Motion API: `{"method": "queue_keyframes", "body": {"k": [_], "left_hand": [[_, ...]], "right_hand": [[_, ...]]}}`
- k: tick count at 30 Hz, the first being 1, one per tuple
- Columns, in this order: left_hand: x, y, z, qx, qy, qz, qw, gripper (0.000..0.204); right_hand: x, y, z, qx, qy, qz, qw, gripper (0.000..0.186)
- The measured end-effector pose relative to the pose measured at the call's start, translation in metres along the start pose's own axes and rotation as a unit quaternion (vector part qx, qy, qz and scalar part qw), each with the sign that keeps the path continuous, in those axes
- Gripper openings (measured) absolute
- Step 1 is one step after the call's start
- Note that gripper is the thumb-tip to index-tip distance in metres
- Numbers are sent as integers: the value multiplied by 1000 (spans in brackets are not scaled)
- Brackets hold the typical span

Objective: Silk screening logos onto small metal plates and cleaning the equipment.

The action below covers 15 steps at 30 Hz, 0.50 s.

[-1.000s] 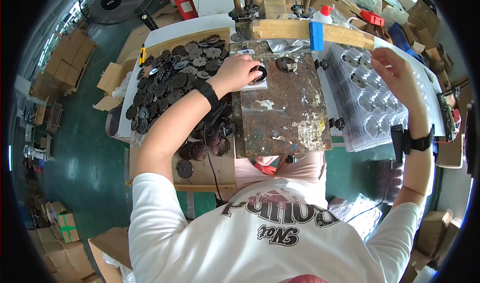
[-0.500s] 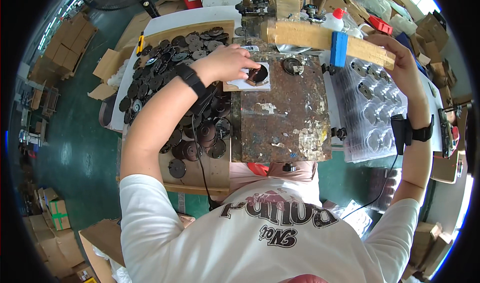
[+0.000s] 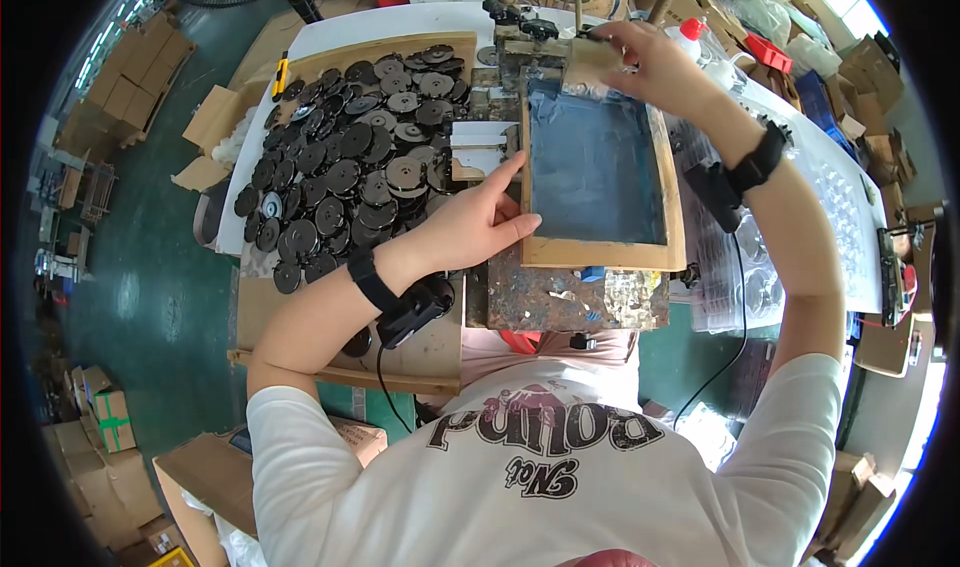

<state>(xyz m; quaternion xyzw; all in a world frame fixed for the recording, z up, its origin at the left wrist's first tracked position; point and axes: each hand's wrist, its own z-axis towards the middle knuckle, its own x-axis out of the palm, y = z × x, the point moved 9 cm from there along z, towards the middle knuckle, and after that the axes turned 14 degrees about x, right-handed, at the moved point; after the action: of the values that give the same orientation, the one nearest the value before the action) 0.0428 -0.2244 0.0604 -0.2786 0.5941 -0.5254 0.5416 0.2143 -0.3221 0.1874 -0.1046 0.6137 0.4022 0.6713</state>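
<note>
A wooden-framed printing screen (image 3: 604,255) with bluish mesh lies lowered over the stained metal work plate. My left hand (image 3: 472,215) rests at its left edge, index finger and thumb spread apart against the wood, the other fingers partly hidden. At the far end of the mesh my right hand (image 3: 660,67) is closed on a beige squeegee (image 3: 592,65), whose lower edge meets the mesh. A white pad (image 3: 478,147) pokes out from under the screen's left side. Whatever lies under the mesh is hidden.
Many dark round discs (image 3: 350,177) lie heaped in a wooden tray on the left, with a yellow cutter (image 3: 281,75) beside it. Clear plastic trays (image 3: 735,277) are stacked to the right. A red-capped bottle (image 3: 688,35) stands behind; metal clamps (image 3: 520,17) hold the far end.
The screen has come down from its raised position. My right hand has left its edge and taken the squeegee. My left hand has moved off the dark disc on the pad to the frame's left edge.
</note>
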Motion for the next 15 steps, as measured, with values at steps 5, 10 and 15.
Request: {"method": "queue_keyframes", "body": {"k": [5, 10, 15], "left_hand": [[4, 11, -3, -25, 16, 66, 997, 77], [3, 11, -2, -15, 7, 56, 998, 76], [2, 13, -3, -12, 9, 65, 998, 77]], "right_hand": [[42, 25, -5, -73, 66, -142, 985, 32], [47, 40, -27, -96, 84, -46, 991, 24], [43, 56, -76, -153, 98, -14, 983, 22]]}}
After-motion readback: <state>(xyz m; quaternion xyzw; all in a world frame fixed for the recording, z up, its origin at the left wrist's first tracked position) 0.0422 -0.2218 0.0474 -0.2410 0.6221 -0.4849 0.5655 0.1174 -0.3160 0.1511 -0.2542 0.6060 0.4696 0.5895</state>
